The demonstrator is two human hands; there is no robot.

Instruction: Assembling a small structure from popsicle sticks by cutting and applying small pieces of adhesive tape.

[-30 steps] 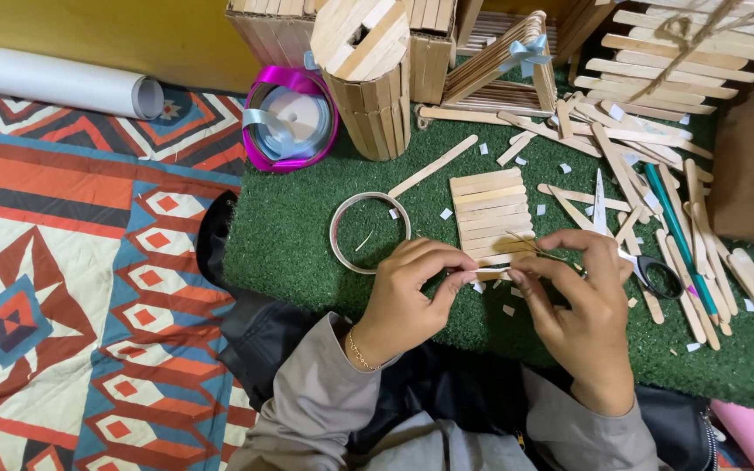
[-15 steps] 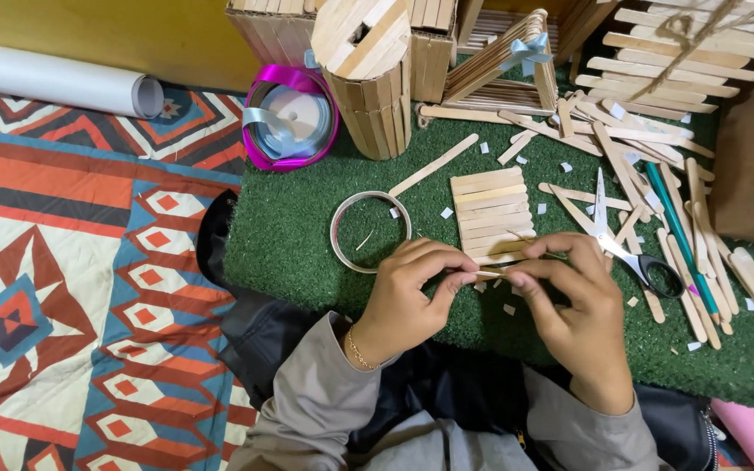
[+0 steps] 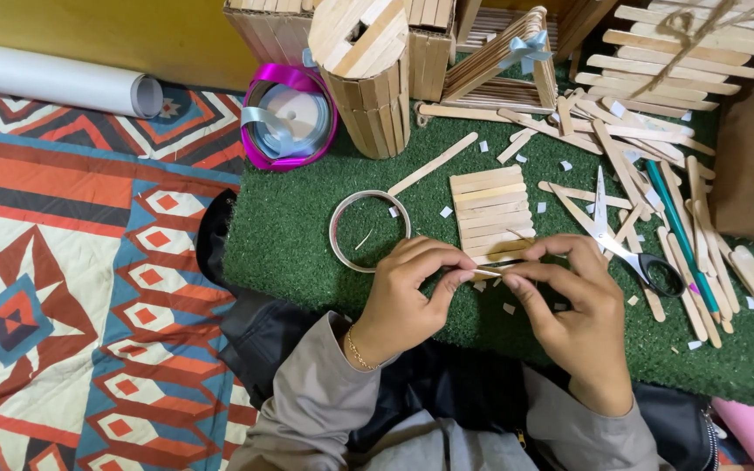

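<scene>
My left hand [image 3: 412,292] and right hand [image 3: 573,310] pinch one thin stick [image 3: 488,272] between fingertips, just below the stick panel [image 3: 490,214]; open green mat [image 3: 290,244] lies left of the panel.

A yellow wall [image 3: 115,35] backs a patterned red-and-blue rug [image 3: 71,288] and a green turf mat [image 3: 307,253].

Stick panel [image 3: 490,214] on turf mat [image 3: 307,262], ring [image 3: 370,231] left, scissors [image 3: 623,240] right, stick cylinder [image 3: 364,74] behind
</scene>
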